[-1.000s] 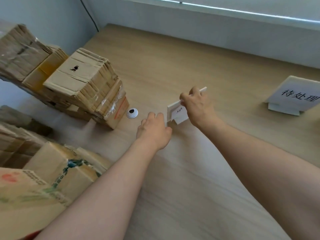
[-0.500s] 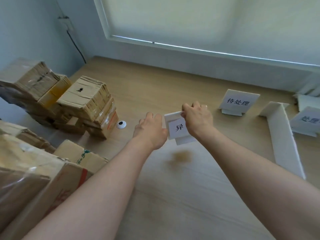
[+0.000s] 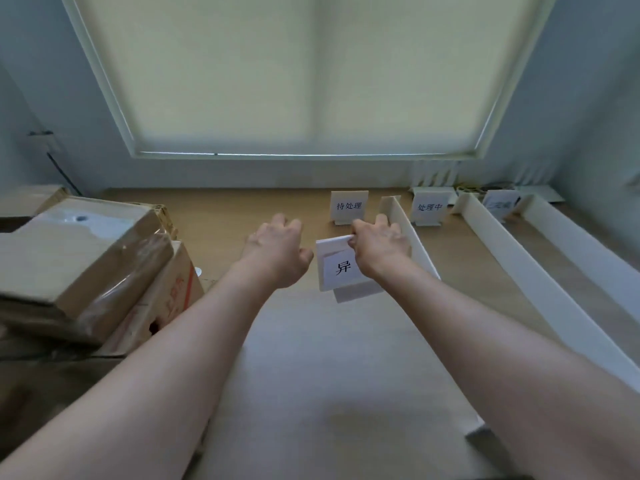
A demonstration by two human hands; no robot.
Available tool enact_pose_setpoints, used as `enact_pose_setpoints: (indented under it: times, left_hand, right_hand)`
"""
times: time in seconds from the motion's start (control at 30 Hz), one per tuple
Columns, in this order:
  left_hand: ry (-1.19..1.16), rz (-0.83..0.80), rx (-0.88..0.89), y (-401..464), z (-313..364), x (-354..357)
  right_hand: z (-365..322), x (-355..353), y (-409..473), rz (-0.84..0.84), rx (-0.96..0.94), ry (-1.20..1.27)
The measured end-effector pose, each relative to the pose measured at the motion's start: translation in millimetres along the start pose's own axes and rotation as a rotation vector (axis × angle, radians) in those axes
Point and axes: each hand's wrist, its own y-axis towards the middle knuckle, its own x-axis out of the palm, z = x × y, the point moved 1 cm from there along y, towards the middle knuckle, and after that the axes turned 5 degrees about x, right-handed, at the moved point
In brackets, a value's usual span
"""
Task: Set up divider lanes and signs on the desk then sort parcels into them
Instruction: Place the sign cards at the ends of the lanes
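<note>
My right hand (image 3: 379, 249) pinches the top edge of a white sign card (image 3: 337, 268) with a black character, held just above the wooden desk (image 3: 311, 341). My left hand (image 3: 277, 249) hovers to the card's left with fingers loosely curled, holding nothing. Three white signs stand along the back: one (image 3: 348, 206) behind the held card, a second (image 3: 429, 206) and a third (image 3: 498, 205) further right. White divider strips (image 3: 420, 251) (image 3: 530, 271) (image 3: 588, 244) run between them towards me. Cardboard parcels (image 3: 79, 258) are stacked at the left.
A covered window (image 3: 304, 74) fills the wall behind the desk. More white pieces (image 3: 436, 174) lean against the wall at the back right. A power socket with a cable (image 3: 45, 143) is on the left wall.
The camera has tilted up, bringing the window and the right-hand dividers and signs into view. My right hand still holds the card, now nearer the first divider. The left hand stays beside it.
</note>
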Motion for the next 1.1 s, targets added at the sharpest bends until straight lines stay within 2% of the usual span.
enact_pose_setpoints:
  times: [0.2, 0.57, 0.83, 1.1]
  left_hand:
    - [-0.029, -0.014, 0.151, -66, 83, -27]
    - [0.015, 0.022, 0.426, -124, 273, -42]
    - [0.016, 0.049, 0.508, -138, 453, -19]
    - [0.051, 0.017, 0.539, -117, 615, -1]
  right_hand:
    - [76, -59, -100, 0.051, 0.149, -0.035]
    - [251, -130, -214, 0.122, 0.372, -0.011]
    - [430, -164, -256, 0.161, 0.422, -0.025]
    - [597, -191, -262, 0.182, 0.445, 0.015]
